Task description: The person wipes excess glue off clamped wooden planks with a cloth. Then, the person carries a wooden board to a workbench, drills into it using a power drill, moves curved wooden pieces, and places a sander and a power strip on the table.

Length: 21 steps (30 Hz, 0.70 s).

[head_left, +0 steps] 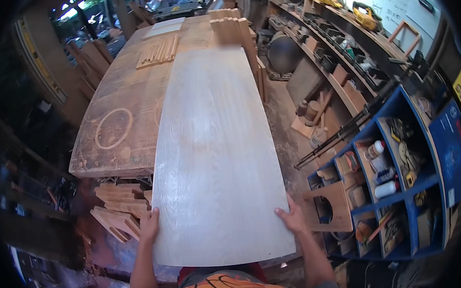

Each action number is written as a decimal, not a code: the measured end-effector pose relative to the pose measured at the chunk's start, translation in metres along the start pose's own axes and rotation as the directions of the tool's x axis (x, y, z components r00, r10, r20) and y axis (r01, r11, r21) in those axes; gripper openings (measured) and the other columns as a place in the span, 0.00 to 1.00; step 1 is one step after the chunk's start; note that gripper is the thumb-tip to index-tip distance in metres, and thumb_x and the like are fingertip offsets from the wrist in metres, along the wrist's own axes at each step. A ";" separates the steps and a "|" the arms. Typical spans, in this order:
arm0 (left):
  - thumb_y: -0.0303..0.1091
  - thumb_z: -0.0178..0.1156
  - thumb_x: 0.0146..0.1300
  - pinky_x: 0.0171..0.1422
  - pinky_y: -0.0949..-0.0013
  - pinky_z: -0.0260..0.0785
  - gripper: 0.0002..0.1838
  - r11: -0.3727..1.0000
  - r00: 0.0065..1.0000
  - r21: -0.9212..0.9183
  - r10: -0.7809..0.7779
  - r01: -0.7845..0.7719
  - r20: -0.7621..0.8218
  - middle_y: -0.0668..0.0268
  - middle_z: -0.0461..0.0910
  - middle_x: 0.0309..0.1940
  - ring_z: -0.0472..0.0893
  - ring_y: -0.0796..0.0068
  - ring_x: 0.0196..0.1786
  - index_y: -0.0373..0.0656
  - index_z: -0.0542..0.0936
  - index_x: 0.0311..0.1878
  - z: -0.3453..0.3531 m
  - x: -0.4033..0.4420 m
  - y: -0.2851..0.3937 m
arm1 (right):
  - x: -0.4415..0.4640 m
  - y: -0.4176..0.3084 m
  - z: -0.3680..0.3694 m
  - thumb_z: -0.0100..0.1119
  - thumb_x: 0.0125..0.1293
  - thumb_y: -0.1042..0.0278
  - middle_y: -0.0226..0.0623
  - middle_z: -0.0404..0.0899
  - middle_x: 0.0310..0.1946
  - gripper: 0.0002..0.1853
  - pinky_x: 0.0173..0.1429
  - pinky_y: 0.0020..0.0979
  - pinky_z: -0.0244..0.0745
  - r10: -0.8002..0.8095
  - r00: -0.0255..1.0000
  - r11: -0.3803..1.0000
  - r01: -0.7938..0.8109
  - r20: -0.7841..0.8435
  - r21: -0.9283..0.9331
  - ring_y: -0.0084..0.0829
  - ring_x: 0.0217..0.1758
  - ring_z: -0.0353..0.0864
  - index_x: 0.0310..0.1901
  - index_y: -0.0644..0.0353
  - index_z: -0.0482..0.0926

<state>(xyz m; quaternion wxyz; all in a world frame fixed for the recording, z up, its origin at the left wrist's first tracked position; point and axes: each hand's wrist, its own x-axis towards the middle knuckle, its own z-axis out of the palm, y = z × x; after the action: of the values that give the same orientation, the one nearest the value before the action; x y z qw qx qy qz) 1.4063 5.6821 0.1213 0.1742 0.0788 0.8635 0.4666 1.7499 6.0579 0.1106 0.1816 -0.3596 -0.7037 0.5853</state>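
Note:
A long pale wood-grain panel point(217, 145) stretches from just before my body out over the right side of the brown workbench point(91, 152). My left hand point(149, 224) grips its left edge near the close end, thumb on top and fingers hidden beneath. On the opposite edge my right hand point(292, 215) holds it the same way, its thumb lying on the top face. The panel's near end is off the bench, in front of my shirt. Whether its far end rests on the bench top I cannot tell.
Thin wooden strips point(159, 50) and stacked boards point(228, 28) lie toward the bench's far end. Cut wood pieces point(120, 203) stand below its near edge. At right are a blue shelf unit point(418, 190) with bottles and tools, a black tripod point(340, 129) and long wall shelves point(320, 59).

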 end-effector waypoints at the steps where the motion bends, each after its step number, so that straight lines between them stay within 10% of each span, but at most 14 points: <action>1: 0.48 0.55 0.74 0.46 0.61 0.74 0.28 0.994 0.998 0.109 0.037 -0.031 -0.050 0.55 0.86 0.34 0.84 0.65 0.38 0.23 0.81 0.48 0.001 -0.015 0.013 | 0.004 -0.009 0.000 0.68 0.62 0.68 0.49 0.79 0.60 0.39 0.68 0.35 0.70 -0.008 1.000 1.000 0.008 0.025 0.000 0.37 0.63 0.78 0.74 0.63 0.63; 11: 0.53 0.57 0.73 0.47 0.62 0.73 0.32 0.987 0.989 0.136 -0.069 0.087 -0.132 0.52 0.85 0.33 0.82 0.68 0.38 0.23 0.82 0.45 -0.015 0.006 -0.007 | 0.039 -0.017 0.035 0.66 0.63 0.70 0.49 0.80 0.60 0.38 0.68 0.32 0.70 -0.070 0.995 0.996 0.066 0.075 0.057 0.33 0.62 0.79 0.73 0.68 0.61; 21: 0.53 0.59 0.68 0.48 0.53 0.74 0.27 0.953 0.927 0.300 0.071 0.046 -0.367 0.44 0.85 0.34 0.85 0.46 0.40 0.31 0.85 0.42 -0.040 0.071 -0.011 | 0.073 -0.012 0.094 0.66 0.62 0.71 0.45 0.83 0.55 0.34 0.63 0.32 0.74 -0.068 0.996 0.995 0.064 0.054 0.070 0.30 0.57 0.82 0.70 0.67 0.67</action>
<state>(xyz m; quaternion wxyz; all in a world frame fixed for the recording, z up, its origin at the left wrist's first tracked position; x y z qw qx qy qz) 1.3258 5.6660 0.1167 -0.0107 0.0200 0.9415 0.3362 1.6334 6.0448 0.0862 0.1933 -0.3132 -0.6996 0.6125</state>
